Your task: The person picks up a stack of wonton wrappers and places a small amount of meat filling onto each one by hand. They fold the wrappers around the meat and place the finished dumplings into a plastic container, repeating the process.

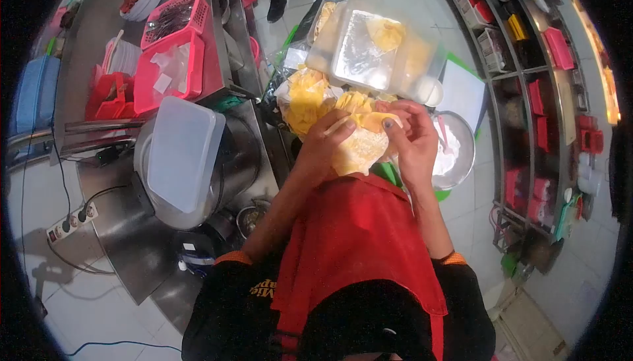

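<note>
Dough sheet (359,151): one, two hands (417,140).

Left hand (323,140): curled, pinching
Right hand (417,142): curled, pinching, near the left
Forearms (275,214): bare, converging forward

One view, from the wearer's head, faces forward and steeply down over the red apron (359,242) at lower middle. The left grip (328,138) and right grip (415,138) sit close, mid-frame; the wide, round-edged field takes in the table (99,15) upper left and shelves (533,69) upper right.
</note>
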Demonstrator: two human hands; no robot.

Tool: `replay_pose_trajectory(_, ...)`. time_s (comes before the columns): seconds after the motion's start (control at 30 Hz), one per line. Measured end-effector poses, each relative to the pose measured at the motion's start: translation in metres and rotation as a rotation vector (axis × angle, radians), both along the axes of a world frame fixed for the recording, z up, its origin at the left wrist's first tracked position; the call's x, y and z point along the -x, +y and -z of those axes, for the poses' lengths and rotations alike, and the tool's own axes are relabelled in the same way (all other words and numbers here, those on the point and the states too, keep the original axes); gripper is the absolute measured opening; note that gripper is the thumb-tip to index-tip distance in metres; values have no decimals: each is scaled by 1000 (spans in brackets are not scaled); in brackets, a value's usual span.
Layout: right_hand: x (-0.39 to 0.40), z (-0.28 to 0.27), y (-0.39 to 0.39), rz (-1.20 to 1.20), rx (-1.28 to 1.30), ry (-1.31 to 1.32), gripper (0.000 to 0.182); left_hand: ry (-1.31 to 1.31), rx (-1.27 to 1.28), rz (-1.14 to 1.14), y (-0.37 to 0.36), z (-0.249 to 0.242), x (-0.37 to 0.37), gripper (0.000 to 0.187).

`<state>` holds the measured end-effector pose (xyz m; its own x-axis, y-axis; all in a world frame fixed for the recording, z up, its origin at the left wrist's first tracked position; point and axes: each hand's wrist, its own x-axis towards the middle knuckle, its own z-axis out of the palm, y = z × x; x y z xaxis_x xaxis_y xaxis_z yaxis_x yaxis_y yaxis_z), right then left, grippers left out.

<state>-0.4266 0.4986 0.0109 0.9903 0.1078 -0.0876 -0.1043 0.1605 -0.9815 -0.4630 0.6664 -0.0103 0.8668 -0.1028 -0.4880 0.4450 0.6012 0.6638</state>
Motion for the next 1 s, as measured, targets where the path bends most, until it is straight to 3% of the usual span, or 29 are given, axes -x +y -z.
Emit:
replay_pose_trajectory(0.03,0,-5,-1,-4,-1,2,28,-58,-151,5,1,10,0,25)
replay_pose_trajectory(0.1,-4,-21,-8,-173,679,-570,27,-117,-303,7,1,14,0,21)
replay_pose_trajectory(0.23,-15,-37,-14,-494,717,-639,27,-124,-394,4,4,-8,-2,18)
replay_pose_trajectory(0.43,-21,-45,-5,-468,579,-343,35,-222,-372,178,12,-6,0,20)
replay_pose_trajectory(0.6,-14,-37,-4,-450,625,-423,36,-386,-465,239,14,0,3,22)
replay_pose_trajectory(0.77,-5,-34,3,-334,592,-430,32,-296,-424,182,8,5,5,21)
replay_pose_trajectory(1.0,-7,-35,3,-388,613,-468,32,-247,-370,184,14,3,4,20)
